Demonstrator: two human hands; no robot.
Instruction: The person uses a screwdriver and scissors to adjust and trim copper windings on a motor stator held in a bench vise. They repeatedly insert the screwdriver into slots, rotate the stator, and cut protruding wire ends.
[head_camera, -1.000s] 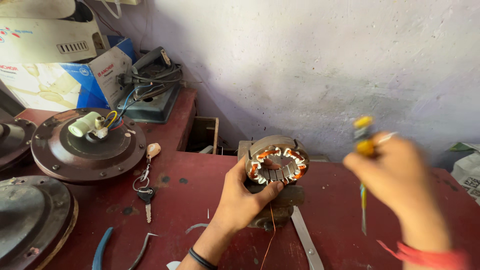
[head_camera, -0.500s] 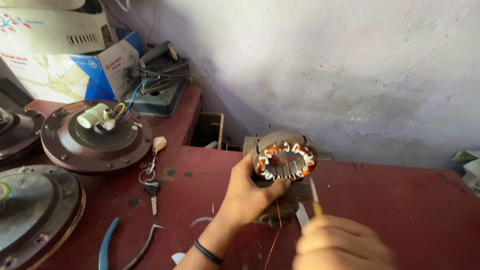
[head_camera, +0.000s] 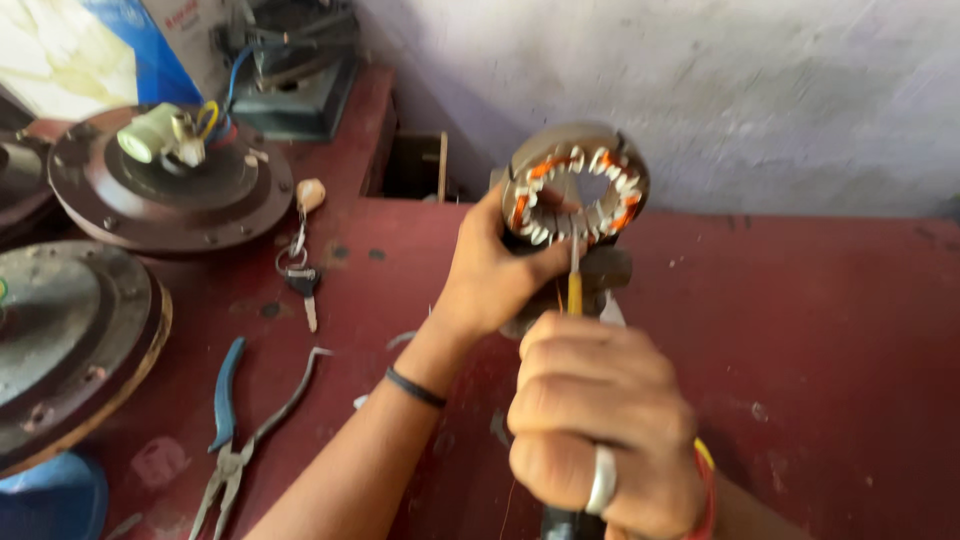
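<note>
— Where does everything sit relative to the stator ring (head_camera: 575, 190)?

— The left hand (head_camera: 495, 275) wraps it from its left and below. The right hand (head_camera: 600, 420) is in front of it, and the screwdriver (head_camera: 574, 275) runs from that fist up to the ring's lower edge.

— And to the stator's left?

— A key on a ring (head_camera: 303, 280) lies on the table (head_camera: 820, 330), with pliers (head_camera: 240, 420) nearer the viewer. Farther left sit two round motor covers (head_camera: 170, 185), one behind the other. The wall (head_camera: 700, 90) stands behind the stator.
</note>
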